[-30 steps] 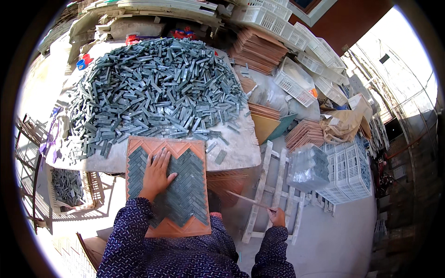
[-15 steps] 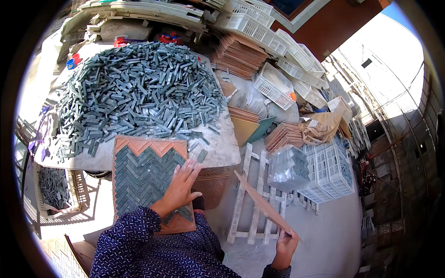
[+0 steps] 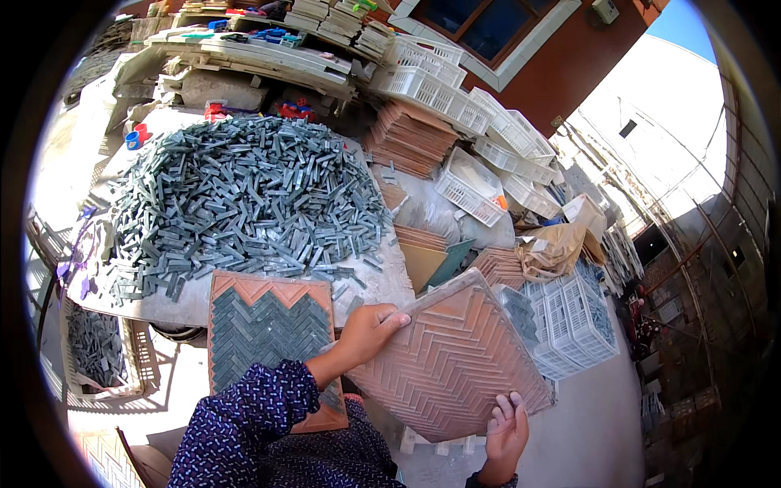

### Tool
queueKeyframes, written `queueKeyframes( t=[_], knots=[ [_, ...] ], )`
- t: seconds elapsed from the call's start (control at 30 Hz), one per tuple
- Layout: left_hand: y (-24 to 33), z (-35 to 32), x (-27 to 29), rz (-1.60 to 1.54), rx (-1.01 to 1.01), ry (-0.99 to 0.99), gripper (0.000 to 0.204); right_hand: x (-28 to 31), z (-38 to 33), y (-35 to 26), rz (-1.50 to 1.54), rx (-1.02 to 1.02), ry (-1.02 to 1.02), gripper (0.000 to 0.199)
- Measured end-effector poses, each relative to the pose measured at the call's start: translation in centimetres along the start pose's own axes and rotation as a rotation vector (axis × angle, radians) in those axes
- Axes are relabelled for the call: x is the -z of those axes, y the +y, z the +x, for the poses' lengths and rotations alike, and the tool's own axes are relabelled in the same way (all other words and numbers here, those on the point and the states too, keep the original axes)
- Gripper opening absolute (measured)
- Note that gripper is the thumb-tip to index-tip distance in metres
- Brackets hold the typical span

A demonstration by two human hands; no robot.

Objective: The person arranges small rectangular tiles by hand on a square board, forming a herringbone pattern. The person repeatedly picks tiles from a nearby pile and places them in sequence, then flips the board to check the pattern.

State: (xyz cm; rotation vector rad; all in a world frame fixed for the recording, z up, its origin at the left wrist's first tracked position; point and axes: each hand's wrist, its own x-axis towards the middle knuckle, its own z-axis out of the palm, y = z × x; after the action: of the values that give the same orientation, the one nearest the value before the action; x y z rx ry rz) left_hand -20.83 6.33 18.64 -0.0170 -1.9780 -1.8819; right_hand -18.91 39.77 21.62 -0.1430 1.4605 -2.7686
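Note:
My left hand (image 3: 364, 337) grips the upper left edge of an orange-brown herringbone mould board (image 3: 455, 350), thumb on its grooved face. The board is tilted up in front of me, and its grooves hold no tiles. At its lower right edge my right hand (image 3: 506, 435) also holds it, with fingertips on the grooved face. To the left, a second mould board (image 3: 311, 288) carries dark green strip tiles (image 3: 264, 337) in a zigzag pattern. My left forearm hides part of it. Beyond it lies a large heap of loose green strip tiles (image 3: 252, 203) on a pale table (image 3: 399, 281).
White plastic crates (image 3: 569, 325) stand at the right, with more crates (image 3: 472, 187) behind. Orange-brown boards (image 3: 411, 138) are stacked beyond the table. A crate of tile pieces (image 3: 96, 346) sits low on the left. A wooden pallet (image 3: 443, 446) lies partly hidden below the held board.
My left hand has left the tiled board and taken hold of the empty mould board. That board has risen and turned its grooved face toward me. The view has tipped upward.

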Motion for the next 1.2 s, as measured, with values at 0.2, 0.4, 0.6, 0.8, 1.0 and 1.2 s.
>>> queueKeyframes(
  t=[0.2,0.4,0.6,0.8,1.0,1.2],
  knots=[
    [-3.4,-1.9,3.0,-0.390,0.243,0.138,0.034,3.7,0.6,1.0,-0.884,0.848,0.413,0.039],
    [-5.9,-2.0,5.1,-0.718,0.370,0.303,0.038,4.7,0.9,2.1,-0.670,0.170,-0.151,0.060],
    [-8.4,-3.8,9.2,-0.732,0.355,0.413,0.046,2.0,1.8,5.1,-0.528,-0.013,-0.294,0.046],
    [-11.1,-4.7,11.0,-0.831,0.291,0.472,0.051,1.6,4.3,7.0,-0.605,0.030,-0.318,0.055],
    [-8.2,-5.8,12.2,-0.854,0.139,0.595,0.050,-3.7,4.0,10.3,-0.168,-0.208,-0.078,0.080],
    [-0.4,-6.4,7.1,-0.305,-0.248,0.708,0.016,-7.0,4.5,9.9,-0.074,-0.082,-0.431,0.105]
  ],
)
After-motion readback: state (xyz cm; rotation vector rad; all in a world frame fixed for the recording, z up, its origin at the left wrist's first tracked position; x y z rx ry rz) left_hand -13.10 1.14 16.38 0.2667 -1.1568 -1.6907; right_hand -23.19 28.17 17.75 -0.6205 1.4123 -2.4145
